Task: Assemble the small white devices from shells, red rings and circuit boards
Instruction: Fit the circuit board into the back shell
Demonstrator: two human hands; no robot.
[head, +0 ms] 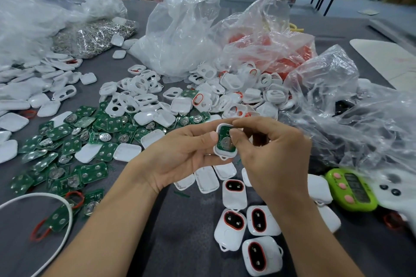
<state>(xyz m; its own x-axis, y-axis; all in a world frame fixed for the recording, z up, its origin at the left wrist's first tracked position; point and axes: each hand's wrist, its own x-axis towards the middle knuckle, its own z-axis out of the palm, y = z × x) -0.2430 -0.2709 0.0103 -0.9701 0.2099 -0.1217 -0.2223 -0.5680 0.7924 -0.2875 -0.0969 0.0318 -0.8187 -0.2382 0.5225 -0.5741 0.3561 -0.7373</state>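
Note:
My left hand (182, 153) holds a white shell (221, 153) with a green circuit board (225, 141) seated in it, coin cell facing up. My right hand (265, 146) pinches the board's right edge with thumb and fingers curled over it. Green circuit boards (67, 141) lie scattered at the left. White front shells with oval openings (139, 94) are heaped in the middle, plain white back shells (15, 99) at the far left. Several finished white devices with red rings (235, 216) lie near my right forearm. Loose red rings (40, 231) lie at the lower left.
Large clear plastic bags (180, 36) stand behind the piles, one holding red parts (288, 56). A bag of shiny metal pieces (90, 38) sits back left. A green timer (351, 189) lies at right, a white cable (63, 220) at lower left. Stools stand beyond the table.

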